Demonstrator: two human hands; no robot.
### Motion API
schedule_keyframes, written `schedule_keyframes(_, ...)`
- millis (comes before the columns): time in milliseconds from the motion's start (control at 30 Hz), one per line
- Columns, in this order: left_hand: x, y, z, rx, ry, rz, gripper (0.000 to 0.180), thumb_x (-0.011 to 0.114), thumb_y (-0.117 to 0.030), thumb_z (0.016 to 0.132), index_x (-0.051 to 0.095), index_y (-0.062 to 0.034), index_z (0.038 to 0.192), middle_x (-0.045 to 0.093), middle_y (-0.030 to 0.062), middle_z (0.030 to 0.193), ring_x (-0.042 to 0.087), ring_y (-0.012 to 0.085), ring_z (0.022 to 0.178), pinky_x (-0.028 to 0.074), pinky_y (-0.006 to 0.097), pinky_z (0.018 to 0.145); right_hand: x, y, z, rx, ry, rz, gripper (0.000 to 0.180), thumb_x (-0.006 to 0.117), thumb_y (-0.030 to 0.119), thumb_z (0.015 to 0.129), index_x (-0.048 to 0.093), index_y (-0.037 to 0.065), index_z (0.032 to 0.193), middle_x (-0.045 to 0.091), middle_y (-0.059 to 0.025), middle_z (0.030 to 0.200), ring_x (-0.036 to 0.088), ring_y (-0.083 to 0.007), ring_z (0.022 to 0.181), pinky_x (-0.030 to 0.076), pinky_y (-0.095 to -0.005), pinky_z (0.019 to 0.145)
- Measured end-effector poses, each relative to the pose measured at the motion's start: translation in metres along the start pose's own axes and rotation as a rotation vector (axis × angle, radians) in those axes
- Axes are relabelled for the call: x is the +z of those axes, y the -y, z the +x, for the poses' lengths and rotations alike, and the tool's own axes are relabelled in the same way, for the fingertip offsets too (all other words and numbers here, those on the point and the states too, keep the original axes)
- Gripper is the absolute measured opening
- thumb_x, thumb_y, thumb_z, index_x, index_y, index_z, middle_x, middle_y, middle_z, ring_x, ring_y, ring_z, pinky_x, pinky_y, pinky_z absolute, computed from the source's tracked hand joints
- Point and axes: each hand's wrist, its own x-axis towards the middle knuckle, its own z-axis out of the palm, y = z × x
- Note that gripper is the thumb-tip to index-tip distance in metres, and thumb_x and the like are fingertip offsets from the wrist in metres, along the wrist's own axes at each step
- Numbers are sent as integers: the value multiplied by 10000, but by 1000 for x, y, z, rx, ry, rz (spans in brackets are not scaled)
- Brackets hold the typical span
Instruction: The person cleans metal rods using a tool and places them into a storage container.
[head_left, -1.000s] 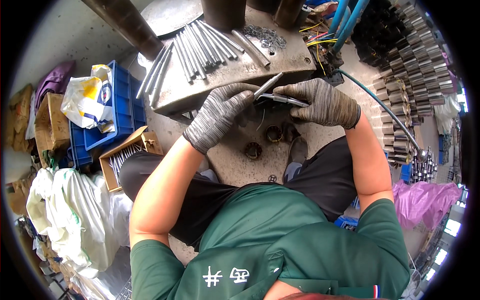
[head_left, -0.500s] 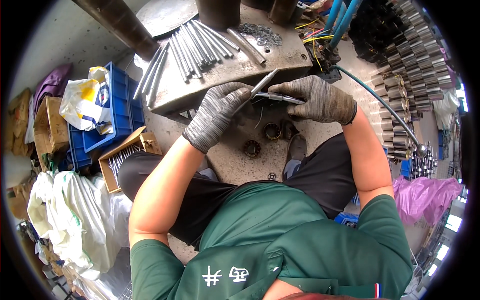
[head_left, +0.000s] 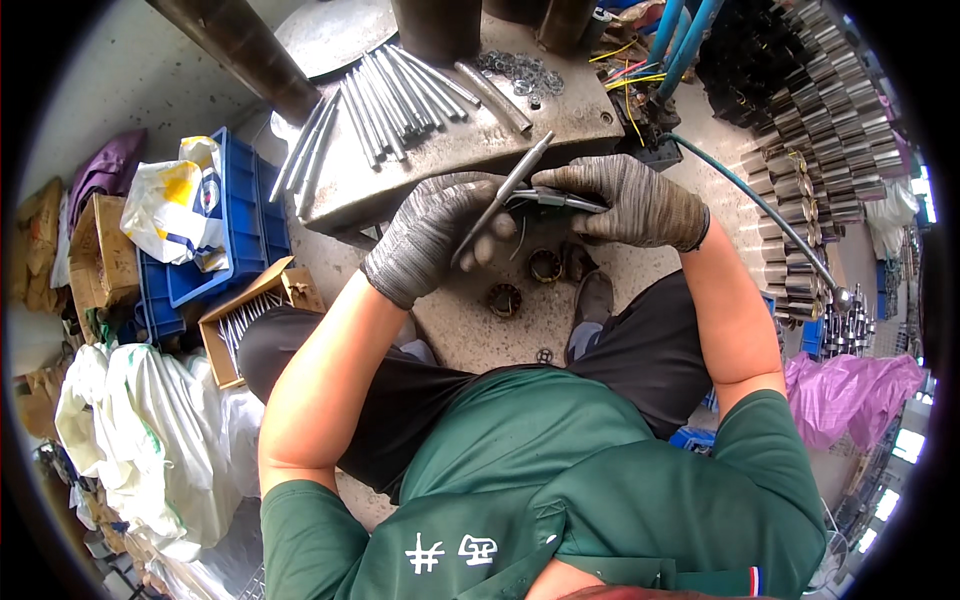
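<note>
Both of my hands wear grey knit gloves and are raised in front of the bench. In my left hand [head_left: 430, 232] a slim metal rod [head_left: 507, 193] lies slanted across the fingers, its tapered tip pointing up and to the right. My right hand [head_left: 640, 203] is closed around small metal pliers [head_left: 560, 199], whose jaws reach left to the middle of the rod. Whether the jaws grip a ring on it is too small to tell. Beyond my hands, several similar rods [head_left: 395, 95] are fanned out on the metal bench [head_left: 335, 190].
Small metal rings [head_left: 522, 70] lie in a pile beside a short tube [head_left: 492, 96] on the bench. At left are a blue crate [head_left: 245, 215] and a cardboard box [head_left: 222, 352] of rods. Stacked metal cylinders [head_left: 800, 190] and a hose [head_left: 750, 195] are at right.
My left hand has turned and its fingers have shifted, so more of the rod's lower length now shows. The pliers have moved slightly left, closer against the rod.
</note>
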Motion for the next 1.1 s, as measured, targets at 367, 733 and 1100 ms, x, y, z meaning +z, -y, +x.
schedule_keyframes(367,-20,-28,-10,171,11,-44,467,583,-291,1025,580,15,1378,724,109,820,627,146,494,455,222,429,2,28,-2,343,51,1063,768,828,293,855,496,41,1499,705,-69,1102,711,-169,950,565,-306,842)
schedule_keyframes(733,-120,-87,-12,339,-1020,1561,357,611,-147,966,695,-177,1311,702,202,1149,672,371,1069,533,446,974,4,-2,-4,318,-199,1084,578,718,161,950,518,19,1473,700,-83,1097,696,-167,990,580,-291,862)
schedule_keyframes(1100,-123,-74,-7,447,-976,1663,317,749,-245,908,755,-84,1181,678,194,1200,616,373,1118,501,436,1017,-7,-16,0,369,-405,1070,508,728,127,903,574,38,1379,706,-94,1099,706,-186,957,588,-326,864)
